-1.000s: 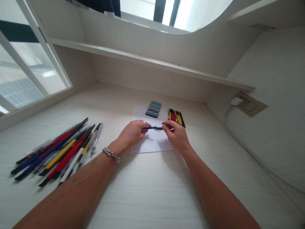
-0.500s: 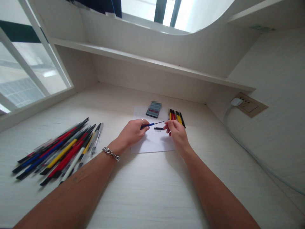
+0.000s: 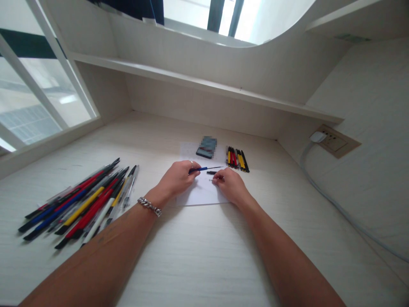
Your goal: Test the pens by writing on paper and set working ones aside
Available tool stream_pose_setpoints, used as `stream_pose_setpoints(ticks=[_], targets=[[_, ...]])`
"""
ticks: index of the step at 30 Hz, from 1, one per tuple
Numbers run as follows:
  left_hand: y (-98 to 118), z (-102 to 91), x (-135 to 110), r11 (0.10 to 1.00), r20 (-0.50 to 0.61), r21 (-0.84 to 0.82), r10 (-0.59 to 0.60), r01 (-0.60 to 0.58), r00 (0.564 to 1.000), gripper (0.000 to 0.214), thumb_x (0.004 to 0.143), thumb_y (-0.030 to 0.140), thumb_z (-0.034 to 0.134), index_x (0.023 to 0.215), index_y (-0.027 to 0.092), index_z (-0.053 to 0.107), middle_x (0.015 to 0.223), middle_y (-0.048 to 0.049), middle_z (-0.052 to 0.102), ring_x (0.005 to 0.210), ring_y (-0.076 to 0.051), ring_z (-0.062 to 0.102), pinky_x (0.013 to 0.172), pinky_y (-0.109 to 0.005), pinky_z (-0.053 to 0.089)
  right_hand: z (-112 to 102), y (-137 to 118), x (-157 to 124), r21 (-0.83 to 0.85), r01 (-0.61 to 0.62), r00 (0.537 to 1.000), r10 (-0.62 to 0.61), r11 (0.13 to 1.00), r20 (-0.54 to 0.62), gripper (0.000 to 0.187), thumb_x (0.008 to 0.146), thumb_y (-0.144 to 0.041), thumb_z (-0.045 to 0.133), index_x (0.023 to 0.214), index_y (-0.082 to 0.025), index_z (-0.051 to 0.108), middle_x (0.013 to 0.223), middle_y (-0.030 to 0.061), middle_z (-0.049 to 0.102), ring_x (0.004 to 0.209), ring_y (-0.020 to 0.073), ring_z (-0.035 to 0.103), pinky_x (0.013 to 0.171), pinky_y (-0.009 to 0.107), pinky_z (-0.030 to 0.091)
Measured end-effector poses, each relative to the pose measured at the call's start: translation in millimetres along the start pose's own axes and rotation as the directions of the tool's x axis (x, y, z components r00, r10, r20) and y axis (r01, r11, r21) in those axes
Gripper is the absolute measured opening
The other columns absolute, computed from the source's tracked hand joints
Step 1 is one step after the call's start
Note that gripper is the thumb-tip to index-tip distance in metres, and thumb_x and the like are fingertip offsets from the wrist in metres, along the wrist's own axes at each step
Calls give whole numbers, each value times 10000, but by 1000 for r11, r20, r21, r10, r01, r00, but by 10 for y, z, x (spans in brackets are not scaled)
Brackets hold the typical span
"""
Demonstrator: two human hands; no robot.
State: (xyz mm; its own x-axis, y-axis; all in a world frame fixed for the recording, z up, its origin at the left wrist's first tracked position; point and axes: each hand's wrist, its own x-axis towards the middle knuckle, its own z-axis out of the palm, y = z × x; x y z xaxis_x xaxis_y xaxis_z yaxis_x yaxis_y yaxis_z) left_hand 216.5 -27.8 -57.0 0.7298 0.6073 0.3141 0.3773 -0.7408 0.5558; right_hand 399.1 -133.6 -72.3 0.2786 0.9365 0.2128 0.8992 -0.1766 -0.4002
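Observation:
My left hand [image 3: 180, 177] is closed around a blue pen barrel [image 3: 200, 169], from which a thin dark refill sticks out to the right. Low over the white paper [image 3: 198, 194], my right hand [image 3: 231, 183] pinches a tiny pale piece [image 3: 211, 180], too small to name. Just behind those fingertips lies a short black pen part [image 3: 211, 172], its right end hidden by the hand. The refill's tip passes just above the right hand's knuckles.
Behind the paper rests a phone [image 3: 206, 149]. A row of pens [image 3: 236, 158] in yellow, red and black lies to its right. Many loose pens [image 3: 83, 200] are heaped at the left. A charger cable [image 3: 335, 204] runs down the right side from a wall socket [image 3: 338, 140].
My right hand has moved left and down, away from the refill's tip, and now holds a tiny piece low over the paper. My left hand and the blue barrel have hardly moved.

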Motion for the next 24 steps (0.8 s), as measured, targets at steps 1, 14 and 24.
stream_pose_setpoints(ticks=[1,14,24], targets=[[-6,-3,0,1000,1,2,-3,3,1000,237,869,275,544,1009,208,724,933,-66,736,825,-202,650,732,-305,470,-12,4,-10,4,3,1000,-3,1000,2,97,807,-212,629,783,-219,722,844,59,652,787,189,581,692,288,405],[-29,-43,-10,993,20,98,-72,69,997,276,857,282,536,1039,218,734,919,-72,736,798,-199,633,698,-297,446,-210,172,-20,319,144,937,-25,937,-349,127,844,-229,590,897,-198,702,924,56,705,832,190,641,771,312,483],[-21,-46,-13,990,31,117,-84,79,996,268,859,279,536,1030,218,734,934,-68,735,823,-197,638,725,-289,451,-205,127,-34,300,174,934,-62,938,-351,119,849,-212,581,875,-204,698,898,52,699,802,187,633,742,311,488]])
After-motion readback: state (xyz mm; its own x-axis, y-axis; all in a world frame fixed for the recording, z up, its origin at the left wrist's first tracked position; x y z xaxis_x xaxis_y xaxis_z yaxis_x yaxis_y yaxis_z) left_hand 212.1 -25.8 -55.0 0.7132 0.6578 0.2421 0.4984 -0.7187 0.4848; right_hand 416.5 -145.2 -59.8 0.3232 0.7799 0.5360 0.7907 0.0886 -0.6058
